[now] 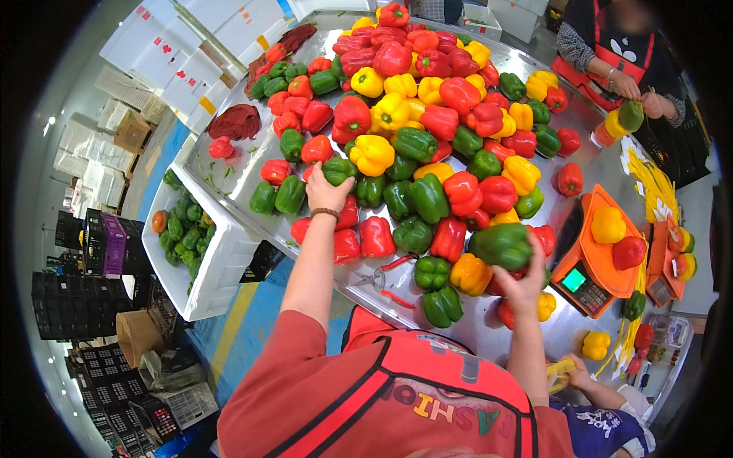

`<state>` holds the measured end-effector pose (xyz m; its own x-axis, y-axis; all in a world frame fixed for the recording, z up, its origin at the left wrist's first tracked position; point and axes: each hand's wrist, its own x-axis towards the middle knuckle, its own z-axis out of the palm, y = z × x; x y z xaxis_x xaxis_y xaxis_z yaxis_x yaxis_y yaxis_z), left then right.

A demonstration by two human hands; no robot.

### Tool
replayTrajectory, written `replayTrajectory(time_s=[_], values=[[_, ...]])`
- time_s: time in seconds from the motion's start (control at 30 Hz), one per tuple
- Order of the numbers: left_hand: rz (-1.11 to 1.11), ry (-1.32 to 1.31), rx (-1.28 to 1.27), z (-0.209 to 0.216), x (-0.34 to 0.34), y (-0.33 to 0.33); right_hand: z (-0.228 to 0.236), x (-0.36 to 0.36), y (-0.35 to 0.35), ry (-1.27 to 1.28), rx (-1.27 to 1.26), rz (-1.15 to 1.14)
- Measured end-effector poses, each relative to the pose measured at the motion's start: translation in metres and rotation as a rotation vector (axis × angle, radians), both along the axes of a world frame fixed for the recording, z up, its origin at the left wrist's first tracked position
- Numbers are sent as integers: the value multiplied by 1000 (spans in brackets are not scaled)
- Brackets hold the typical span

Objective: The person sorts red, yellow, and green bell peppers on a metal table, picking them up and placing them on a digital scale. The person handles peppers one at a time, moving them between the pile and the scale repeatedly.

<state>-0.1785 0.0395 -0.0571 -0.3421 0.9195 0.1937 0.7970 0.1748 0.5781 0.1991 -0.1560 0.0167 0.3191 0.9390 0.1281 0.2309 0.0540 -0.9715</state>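
On the left, my left hand [325,195] closes round a green bell pepper [337,169] at the edge of a large pile. My right hand [524,287] grips a big dark green bell pepper [496,246] just over the near side of the heap. Red, yellow and green peppers lie all around both hands, among them a yellow bell pepper [372,155] to the right of my left hand. An orange-yellow pepper [470,275] sits left of my right hand. Between my arms, red-handled snips [379,280] rest on the metal table [350,281].
At right stands an orange-topped scale [592,267] with two peppers on it. Yellow strips [655,187] hang along the table edge. A white foam box [221,263] of small green peppers is at left. One co-worker [611,69] handles stacked peppers; another's hand [580,375] shows lower right.
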Motion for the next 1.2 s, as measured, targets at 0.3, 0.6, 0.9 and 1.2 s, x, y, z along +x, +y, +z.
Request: replayTrajectory(time_s=[0.3, 0.6, 0.9, 1.2], values=[[-210, -1572, -38, 49, 25, -56, -2, -44, 13, -656, 120, 208], [-1028, -1300, -258, 121, 164, -143, 52, -27, -8, -656, 398, 157], [-953, -830, -37, 105, 162, -137, 1, 157, -27, -252, 259, -868], [-904, -755, -90, 75, 165, -150, -35, 204, -48, -629, -116, -980]])
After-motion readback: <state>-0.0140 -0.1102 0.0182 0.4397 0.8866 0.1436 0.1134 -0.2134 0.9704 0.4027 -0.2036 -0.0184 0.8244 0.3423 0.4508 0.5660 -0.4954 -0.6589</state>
